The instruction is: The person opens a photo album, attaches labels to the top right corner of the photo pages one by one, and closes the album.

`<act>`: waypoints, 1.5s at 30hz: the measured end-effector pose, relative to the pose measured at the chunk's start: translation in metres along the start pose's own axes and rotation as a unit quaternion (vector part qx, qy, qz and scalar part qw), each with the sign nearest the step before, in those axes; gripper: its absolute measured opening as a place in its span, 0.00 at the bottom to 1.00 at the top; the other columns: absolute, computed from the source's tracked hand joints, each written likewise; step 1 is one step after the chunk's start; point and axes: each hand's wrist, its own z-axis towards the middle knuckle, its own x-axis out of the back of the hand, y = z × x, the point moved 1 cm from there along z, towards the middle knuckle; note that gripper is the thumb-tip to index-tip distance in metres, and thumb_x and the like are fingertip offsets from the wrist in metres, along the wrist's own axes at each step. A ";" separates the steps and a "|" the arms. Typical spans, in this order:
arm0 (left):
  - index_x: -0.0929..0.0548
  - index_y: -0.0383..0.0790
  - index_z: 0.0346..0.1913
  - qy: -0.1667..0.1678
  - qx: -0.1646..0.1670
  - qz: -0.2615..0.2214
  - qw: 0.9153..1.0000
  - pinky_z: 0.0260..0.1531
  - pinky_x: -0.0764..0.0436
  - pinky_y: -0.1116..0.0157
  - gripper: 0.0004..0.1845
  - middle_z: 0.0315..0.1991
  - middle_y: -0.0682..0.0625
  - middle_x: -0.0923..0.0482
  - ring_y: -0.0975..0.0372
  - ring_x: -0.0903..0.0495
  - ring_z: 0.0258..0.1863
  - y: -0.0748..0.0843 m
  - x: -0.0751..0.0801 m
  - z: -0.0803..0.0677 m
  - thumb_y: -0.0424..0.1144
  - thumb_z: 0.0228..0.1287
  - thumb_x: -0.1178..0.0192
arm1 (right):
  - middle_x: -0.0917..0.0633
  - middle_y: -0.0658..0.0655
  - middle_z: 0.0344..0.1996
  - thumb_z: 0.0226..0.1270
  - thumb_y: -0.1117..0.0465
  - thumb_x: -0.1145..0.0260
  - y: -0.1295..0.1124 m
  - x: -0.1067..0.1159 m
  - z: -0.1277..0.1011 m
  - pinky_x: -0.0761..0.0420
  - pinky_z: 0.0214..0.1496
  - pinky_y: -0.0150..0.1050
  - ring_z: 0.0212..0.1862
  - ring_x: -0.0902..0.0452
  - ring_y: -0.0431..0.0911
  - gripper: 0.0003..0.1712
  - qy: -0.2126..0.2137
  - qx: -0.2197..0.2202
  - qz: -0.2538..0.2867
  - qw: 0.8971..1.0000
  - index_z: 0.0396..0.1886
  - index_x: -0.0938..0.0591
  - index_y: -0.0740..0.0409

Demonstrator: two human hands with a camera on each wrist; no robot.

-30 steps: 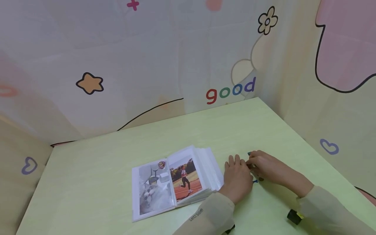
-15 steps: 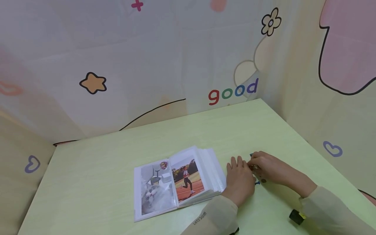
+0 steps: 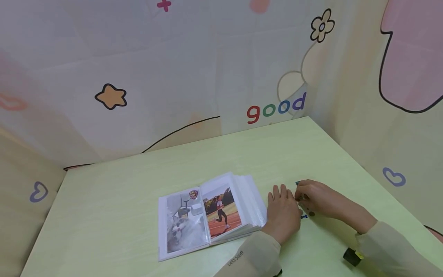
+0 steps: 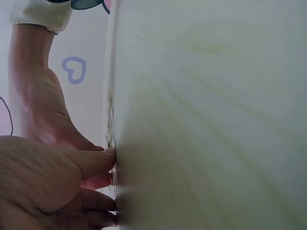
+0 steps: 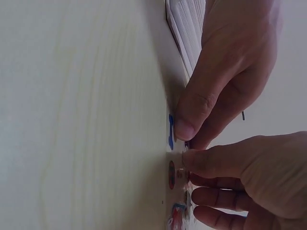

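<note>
Pale-green table (image 3: 114, 192) with one open album (image 3: 162, 227), two photos (image 3: 221, 215) showing; the left hand (image 3: 283, 211), fingers spread, presses one sticker sheet (image 5: 173, 156), which the right hand (image 3: 317, 197) pinches.

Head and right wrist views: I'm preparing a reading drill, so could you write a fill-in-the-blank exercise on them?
In the head view, the multicoloured printed word on the pale backdrop reads "____".
Between the open white photo album and the right hand is the ____ hand.
In the right wrist view, the small bone-shaped piece is ____ in colour.

Missing words: good; left; blue.
</note>
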 end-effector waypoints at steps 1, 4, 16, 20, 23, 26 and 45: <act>0.30 0.48 0.76 0.000 0.000 0.001 1.000 0.72 0.36 0.61 0.33 0.78 0.55 0.40 0.59 0.44 0.78 0.000 0.000 0.000 0.61 0.76 0.47 | 0.19 0.43 0.33 0.61 0.75 0.28 0.001 0.000 0.000 0.19 0.39 0.38 0.36 0.25 0.38 0.13 0.004 0.003 -0.002 1.000 0.33 0.13 0.51; 0.30 0.49 0.76 0.000 0.000 0.004 1.000 0.72 0.36 0.61 0.33 0.78 0.55 0.40 0.59 0.44 0.78 0.001 0.000 -0.001 0.61 0.76 0.47 | 0.17 0.45 0.33 0.60 0.76 0.28 0.002 -0.002 -0.001 0.18 0.39 0.39 0.36 0.23 0.38 0.13 0.017 0.008 -0.008 1.000 0.34 0.13 0.53; 0.34 0.51 0.79 -0.024 0.002 0.009 1.000 0.74 0.38 0.60 0.35 0.80 0.56 0.43 0.59 0.47 0.80 0.002 -0.001 0.002 0.63 0.76 0.49 | 0.21 0.42 0.30 0.59 0.77 0.27 0.006 -0.005 -0.003 0.19 0.35 0.36 0.32 0.26 0.37 0.14 0.047 0.026 -0.018 0.998 0.29 0.13 0.52; 0.35 0.51 0.79 -0.032 0.005 0.005 0.999 0.74 0.39 0.60 0.35 0.81 0.56 0.44 0.59 0.47 0.80 0.001 0.000 0.003 0.63 0.77 0.49 | 0.20 0.41 0.31 0.61 0.75 0.27 0.007 -0.003 -0.005 0.18 0.38 0.37 0.34 0.25 0.37 0.14 0.051 0.023 -0.010 0.998 0.30 0.14 0.51; 0.35 0.51 0.79 -0.031 0.005 0.011 0.999 0.74 0.39 0.61 0.35 0.80 0.56 0.44 0.59 0.47 0.80 0.001 0.001 0.003 0.63 0.77 0.50 | 0.19 0.39 0.31 0.62 0.74 0.27 0.007 -0.001 -0.006 0.18 0.39 0.38 0.34 0.24 0.35 0.14 0.050 0.011 -0.002 0.999 0.31 0.14 0.49; 0.35 0.50 0.79 -0.029 0.006 0.017 0.999 0.74 0.39 0.61 0.36 0.80 0.56 0.43 0.59 0.47 0.80 0.001 0.002 0.003 0.63 0.77 0.50 | 0.19 0.38 0.30 0.62 0.74 0.27 0.009 -0.001 -0.007 0.19 0.39 0.39 0.33 0.25 0.34 0.14 0.051 0.008 0.002 0.999 0.31 0.14 0.49; 0.31 0.49 0.77 -0.008 0.013 -0.006 1.000 0.73 0.37 0.61 0.35 0.79 0.55 0.40 0.58 0.44 0.79 0.002 0.000 0.003 0.62 0.75 0.46 | 0.16 0.46 0.33 0.64 0.77 0.30 0.010 0.006 -0.025 0.22 0.32 0.34 0.29 0.26 0.33 0.12 0.053 -0.058 0.092 0.993 0.36 0.15 0.55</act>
